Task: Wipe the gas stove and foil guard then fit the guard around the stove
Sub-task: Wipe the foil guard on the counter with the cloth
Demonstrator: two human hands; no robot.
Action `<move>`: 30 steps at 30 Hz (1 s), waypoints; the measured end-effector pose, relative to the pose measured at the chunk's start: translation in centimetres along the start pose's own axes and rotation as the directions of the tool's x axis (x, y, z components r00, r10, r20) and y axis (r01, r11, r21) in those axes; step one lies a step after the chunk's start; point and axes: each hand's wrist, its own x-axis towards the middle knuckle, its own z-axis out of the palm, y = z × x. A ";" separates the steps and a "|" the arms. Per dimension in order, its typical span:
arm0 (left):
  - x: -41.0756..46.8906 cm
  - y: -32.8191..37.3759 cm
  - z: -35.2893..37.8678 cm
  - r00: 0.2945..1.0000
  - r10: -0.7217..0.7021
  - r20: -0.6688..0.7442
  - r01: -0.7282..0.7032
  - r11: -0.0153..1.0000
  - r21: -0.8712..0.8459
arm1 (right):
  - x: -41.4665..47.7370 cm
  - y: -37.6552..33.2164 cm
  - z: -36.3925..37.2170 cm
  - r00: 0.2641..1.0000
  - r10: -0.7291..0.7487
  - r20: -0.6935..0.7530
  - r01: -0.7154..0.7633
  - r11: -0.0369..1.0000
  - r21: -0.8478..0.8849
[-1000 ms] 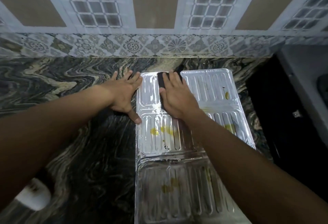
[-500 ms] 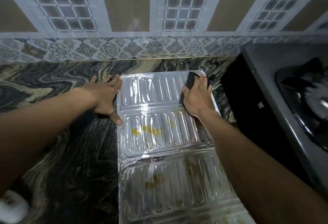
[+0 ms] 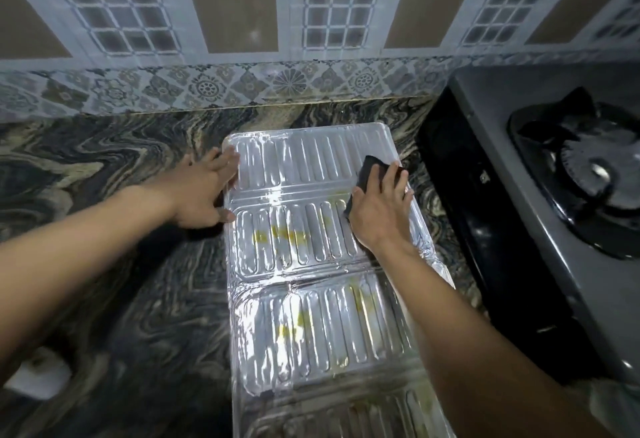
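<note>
- Spreading beneath both hands, the swirled stone countertop carries the work.
- Gas stove: well to the right of the right hand and apart from the guard, which is not yet fitted round it.
- Foil guard: flat under both hands. The sheet looks thin, so hard rubbing could crease or tear it at a fold, and it may skate if the bracing hand lifts.
- Left hand: fingers straight and spread, pressing the guard's left edge, grasping nothing.
- Right hand: fingers flat, pressing a black cloth onto the far right panel.
- Yellow stains: between the hands, unwiped. A loaded cloth might only smear them.
</note>
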 end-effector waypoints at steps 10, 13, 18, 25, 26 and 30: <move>-3.9 1.8 4.6 0.995 -0.012 0.094 0.021 0.995 -0.102 | -1.6 -1.0 0.0 0.993 -0.115 0.023 0.115 0.993 0.004; -4.0 1.5 5.1 0.998 -0.033 0.058 0.042 0.987 -0.158 | -3.4 -3.6 0.7 0.961 -0.275 0.036 0.276 0.961 -0.002; -4.1 1.4 5.3 0.996 -0.056 0.066 0.068 0.977 -0.202 | -4.9 -8.2 1.5 0.787 -0.589 0.185 0.593 0.804 0.040; -4.2 1.4 5.3 0.995 -0.072 0.062 0.083 0.975 -0.205 | -6.5 -7.0 0.5 0.463 -0.827 0.320 0.835 0.528 0.154; -4.2 1.4 5.2 0.995 -0.071 0.063 0.083 0.975 -0.204 | -6.6 -6.1 0.2 0.436 -0.832 0.343 0.842 0.512 0.170; -4.3 2.0 4.5 0.988 -0.098 0.118 0.122 0.969 -0.214 | -6.8 -4.1 -0.5 0.493 -0.793 0.359 0.781 0.585 0.220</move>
